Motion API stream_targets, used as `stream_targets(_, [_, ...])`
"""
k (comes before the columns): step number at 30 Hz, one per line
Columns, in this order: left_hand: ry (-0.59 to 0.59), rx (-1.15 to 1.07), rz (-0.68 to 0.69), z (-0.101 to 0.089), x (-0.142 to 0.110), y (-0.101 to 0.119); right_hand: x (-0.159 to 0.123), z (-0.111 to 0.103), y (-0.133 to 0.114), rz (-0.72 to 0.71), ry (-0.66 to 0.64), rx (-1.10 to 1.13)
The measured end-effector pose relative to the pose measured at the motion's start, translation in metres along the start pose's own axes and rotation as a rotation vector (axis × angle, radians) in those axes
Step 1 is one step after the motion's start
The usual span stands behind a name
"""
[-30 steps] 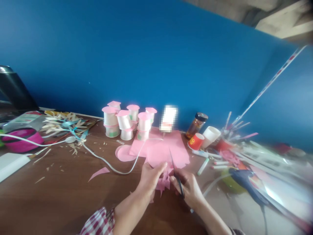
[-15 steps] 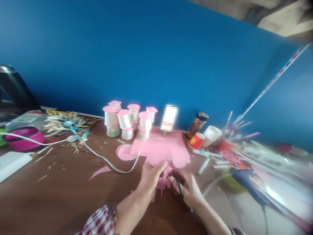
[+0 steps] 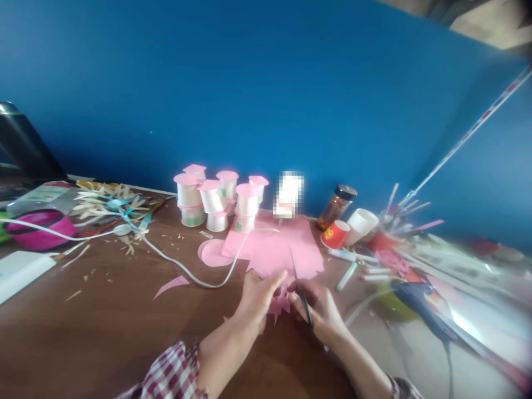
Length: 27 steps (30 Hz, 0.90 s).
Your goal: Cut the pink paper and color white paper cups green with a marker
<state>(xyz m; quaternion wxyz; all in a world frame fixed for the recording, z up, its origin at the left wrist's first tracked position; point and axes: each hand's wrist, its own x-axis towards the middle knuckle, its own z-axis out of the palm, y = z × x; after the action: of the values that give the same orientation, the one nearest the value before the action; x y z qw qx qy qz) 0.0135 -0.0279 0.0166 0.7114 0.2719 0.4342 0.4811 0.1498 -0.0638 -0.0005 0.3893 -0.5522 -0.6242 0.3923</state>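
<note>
A pair of scissors [image 3: 307, 311] with black handles is gripped in my right hand [image 3: 326, 313], its narrow blade pointing away over pink paper. My left hand [image 3: 258, 293] is closed on a cut, jagged piece of pink paper [image 3: 281, 302] just left of the scissors; its fingertips are partly hidden. Beyond both hands lie larger pink sheets [image 3: 286, 244] flat on the table. Two overlapping pink paper rounds [image 3: 214, 254] rest beside them. A curved pink strip [image 3: 171, 286] lies loose to the left.
Stacked white paper cups [image 3: 190, 195] with pink tops stand behind. A white cable [image 3: 183, 272] snakes across the table. Right of the sheets are a jar [image 3: 337, 205], a red cup [image 3: 334, 234], markers [image 3: 347, 277] and a blue glue gun [image 3: 419, 302]. A pink roll [image 3: 41, 230] sits left.
The view has tilted down slightly, so things sit a little higher in the picture. Both hands keep their hold on the paper and scissors, with barely any shift between them.
</note>
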Motion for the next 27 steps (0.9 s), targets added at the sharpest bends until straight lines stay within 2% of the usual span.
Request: stream_targets(27, [0.066,0.002,0.01,0.0009,0.0014,0.0022,-0.0013,-0.002,0.0078,-0.007,0.018,-0.082])
